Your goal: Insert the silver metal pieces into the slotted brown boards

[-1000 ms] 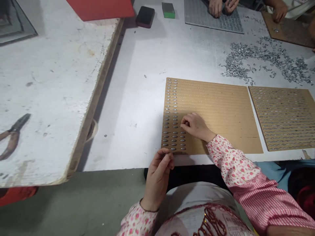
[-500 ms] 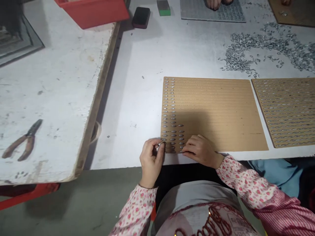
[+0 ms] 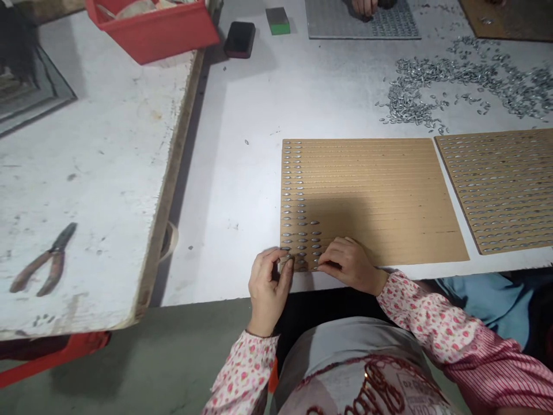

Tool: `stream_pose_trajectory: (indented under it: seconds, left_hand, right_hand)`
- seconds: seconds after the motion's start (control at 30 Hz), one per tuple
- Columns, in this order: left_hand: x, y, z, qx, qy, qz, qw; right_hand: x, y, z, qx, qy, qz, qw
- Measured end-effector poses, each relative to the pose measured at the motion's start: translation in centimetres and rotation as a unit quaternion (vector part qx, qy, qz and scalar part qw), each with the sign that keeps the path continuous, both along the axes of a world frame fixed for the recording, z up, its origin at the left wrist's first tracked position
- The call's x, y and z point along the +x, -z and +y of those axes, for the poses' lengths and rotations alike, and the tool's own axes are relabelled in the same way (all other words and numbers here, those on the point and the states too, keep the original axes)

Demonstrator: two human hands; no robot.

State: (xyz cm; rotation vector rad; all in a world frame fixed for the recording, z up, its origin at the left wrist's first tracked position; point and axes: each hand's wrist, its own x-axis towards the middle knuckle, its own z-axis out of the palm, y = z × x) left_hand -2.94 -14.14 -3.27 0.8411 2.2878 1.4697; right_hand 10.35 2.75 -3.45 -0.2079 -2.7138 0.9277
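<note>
A brown ribbed board lies near the table's front edge, with small silver leaf-shaped pieces in columns along its left side. At its lower left corner is my left hand, thumb and forefinger around a small piece at the board's edge. My right hand rests over the lower part of the board, fingers pinched at the bottom of the third column; what they hold is too small to make out. A second board, covered with rows of silver pieces, lies to the right.
Loose silver pieces are heaped beyond the boards. Another person's hand is at a grey board. On the left table are pliers and a red bin. A black block and a green-grey block stand behind.
The view has shifted slightly. My left thumb and forefinger have parted a little at the board's corner, showing a piece between them. My right hand stays almost in place, still pinched.
</note>
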Motion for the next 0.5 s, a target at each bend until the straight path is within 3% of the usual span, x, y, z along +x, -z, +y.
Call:
stream_pose_trajectory:
  seconds: [0.1, 0.3, 0.5]
  left_hand:
    - [0.7, -0.6, 0.0, -0.029, 0.054, 0.088, 0.994]
    - [2.1, -1.7, 3.0, -0.143, 0.261, 0.215, 0.930]
    - [1.6, -1.0, 6.2, -0.290, 0.276, 0.342, 0.851]
  right_hand:
    - [0.4, -0.3, 1.2, -0.018, 0.061, 0.033, 0.997]
    - [2.2, -0.5, 4.8, 0.125, 0.161, -0.035, 0.978]
    - [3.3, 0.6, 5.9, 0.205, 0.154, -0.101, 0.961]
